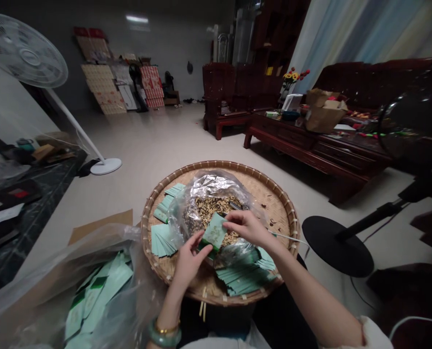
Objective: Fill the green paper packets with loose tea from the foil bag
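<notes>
Between both hands is a light green paper packet (215, 231), held over a clear plastic bag (187, 203) of loose dried bits (208, 207). My left hand (191, 256) pinches its lower left edge. At the upper right corner, my right hand (248, 227) grips it between thumb and fingers. The bag lies open on a round woven bamboo tray (267, 182). Fanned green packets (163, 241) rest at the tray's left, and a larger pile of green packets (243, 276) spreads along its near right side. A dark tool handle (235, 205) pokes out of the dried bits.
Left of the tray, a plastic-lined box (103, 224) holds more green packets (100, 295). A white standing fan (107, 166) is at the left, and a black fan base (337, 246) at the right with a cable. A dark wooden table (310, 145) stands beyond.
</notes>
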`<state>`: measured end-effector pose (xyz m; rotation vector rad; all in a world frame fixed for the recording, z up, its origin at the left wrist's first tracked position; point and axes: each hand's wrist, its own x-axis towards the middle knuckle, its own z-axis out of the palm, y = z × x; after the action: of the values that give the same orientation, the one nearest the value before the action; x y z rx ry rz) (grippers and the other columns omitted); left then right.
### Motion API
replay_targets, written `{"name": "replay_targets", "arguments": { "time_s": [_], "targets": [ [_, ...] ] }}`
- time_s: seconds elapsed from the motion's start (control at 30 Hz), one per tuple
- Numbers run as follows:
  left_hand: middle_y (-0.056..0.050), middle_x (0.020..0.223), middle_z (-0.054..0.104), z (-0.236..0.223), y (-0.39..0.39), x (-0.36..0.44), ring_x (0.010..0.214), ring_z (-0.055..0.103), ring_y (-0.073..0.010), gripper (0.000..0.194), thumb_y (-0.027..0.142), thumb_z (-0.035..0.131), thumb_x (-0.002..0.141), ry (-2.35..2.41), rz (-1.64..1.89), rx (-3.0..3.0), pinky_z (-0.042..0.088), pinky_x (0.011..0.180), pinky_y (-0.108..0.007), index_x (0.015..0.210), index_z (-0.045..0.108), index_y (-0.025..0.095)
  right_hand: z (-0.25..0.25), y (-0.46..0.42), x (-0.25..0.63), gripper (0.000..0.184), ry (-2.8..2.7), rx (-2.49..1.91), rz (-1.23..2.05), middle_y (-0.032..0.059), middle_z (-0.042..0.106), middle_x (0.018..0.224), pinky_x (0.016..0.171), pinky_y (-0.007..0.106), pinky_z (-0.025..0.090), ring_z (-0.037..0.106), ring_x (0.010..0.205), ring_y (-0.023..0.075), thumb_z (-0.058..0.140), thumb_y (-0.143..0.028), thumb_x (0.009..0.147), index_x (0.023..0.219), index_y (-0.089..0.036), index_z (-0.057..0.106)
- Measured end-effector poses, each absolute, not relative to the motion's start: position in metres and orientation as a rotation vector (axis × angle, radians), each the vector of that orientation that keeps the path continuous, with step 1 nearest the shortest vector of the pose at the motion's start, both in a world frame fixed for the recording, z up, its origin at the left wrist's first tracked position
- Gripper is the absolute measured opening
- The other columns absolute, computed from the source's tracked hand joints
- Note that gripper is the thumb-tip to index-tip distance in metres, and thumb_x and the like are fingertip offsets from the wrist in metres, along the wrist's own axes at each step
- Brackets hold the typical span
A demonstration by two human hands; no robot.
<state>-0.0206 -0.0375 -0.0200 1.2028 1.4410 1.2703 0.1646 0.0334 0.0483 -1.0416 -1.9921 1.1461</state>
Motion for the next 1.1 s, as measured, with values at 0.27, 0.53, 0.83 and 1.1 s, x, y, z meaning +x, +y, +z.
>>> {"name": "replay_targets", "arguments": {
  "time_s": [0.27,0.53,0.83,1.1],
  "targets": [
    [-0.002,0.061,0.068,-0.020,-0.039,-0.020,0.056,0.058,-0.0144,0.027,0.039,0.072,0.063,1.346,1.182,1.018,0.043,0.055,-0.024,0.067,0.071,0.012,0.046,0.035,0.174,0.029,-1.688,-1.038,1.392,0.0006,0.060,0.065,0.056,0.024,0.047,0.057,0.059,0.0121,0.066,-0.043,0.070,0.073,-0.015,0.060],
    [-0.001,0.062,0.066,-0.012,-0.042,-0.005,0.058,0.057,-0.0140,0.023,0.031,0.074,0.057,1.307,1.176,1.013,0.043,0.056,-0.022,0.068,0.067,0.013,0.021,0.034,0.151,0.037,-1.804,-1.246,0.991,-0.0044,0.043,0.054,0.048,0.020,0.030,0.040,0.054,0.0090,0.060,-0.046,0.075,0.056,-0.015,0.051],
    [0.000,0.064,0.064,-0.006,-0.039,-0.004,0.053,0.051,-0.0110,0.027,0.022,0.074,0.055,1.245,1.039,1.041,0.037,0.049,-0.020,0.079,0.067,0.011,0.009,0.036,0.146,0.034,-1.622,-1.120,1.048,-0.0022,0.048,0.053,0.048,0.020,0.029,0.039,0.052,0.0092,0.063,-0.044,0.072,0.058,-0.014,0.061],
    [-0.004,0.063,0.067,-0.006,-0.036,0.003,0.060,0.062,-0.0177,0.030,0.036,0.072,0.062,1.176,1.010,0.938,0.045,0.057,-0.025,0.075,0.065,0.011,0.008,0.036,0.139,0.028,-1.663,-1.081,1.180,0.0001,0.059,0.060,0.053,0.021,0.037,0.049,0.058,0.0116,0.063,-0.041,0.072,0.065,-0.014,0.065]
  ]
}}
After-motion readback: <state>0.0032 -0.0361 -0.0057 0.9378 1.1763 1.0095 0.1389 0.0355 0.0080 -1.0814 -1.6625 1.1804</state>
